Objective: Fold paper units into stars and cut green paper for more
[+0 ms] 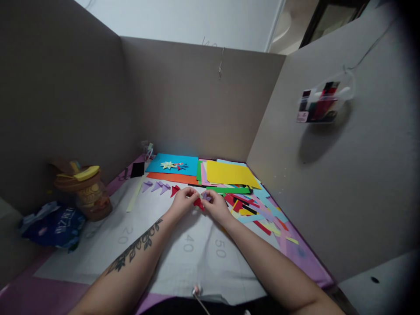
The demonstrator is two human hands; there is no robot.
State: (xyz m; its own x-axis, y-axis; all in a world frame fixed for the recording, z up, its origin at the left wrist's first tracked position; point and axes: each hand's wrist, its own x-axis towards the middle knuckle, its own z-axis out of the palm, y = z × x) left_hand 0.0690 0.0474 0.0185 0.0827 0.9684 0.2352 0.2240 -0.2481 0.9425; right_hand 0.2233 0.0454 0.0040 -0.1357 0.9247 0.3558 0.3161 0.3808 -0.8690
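My left hand [185, 200] pinches a red folded paper piece [198, 204] over the middle of the white sheet. Close beside it, my right hand [216, 206] has its fingers closed on a purple folded paper piece [206, 196]. The two pieces meet or nearly meet between my fingertips; whether they are joined I cannot tell. To the left of my hands lies a row of purple folded pieces [156, 186], with another red folded piece [175, 190] at its right end, close to my left hand.
Loose coloured paper strips [256, 210] are heaped to the right. Behind lie a yellow sheet [232, 174] and a blue sheet [154, 164] bearing folded paper stars [167, 165]. At left stand a brown and yellow container [93, 197] and a blue packet [54, 227]. Grey panels [200, 100] enclose the table.
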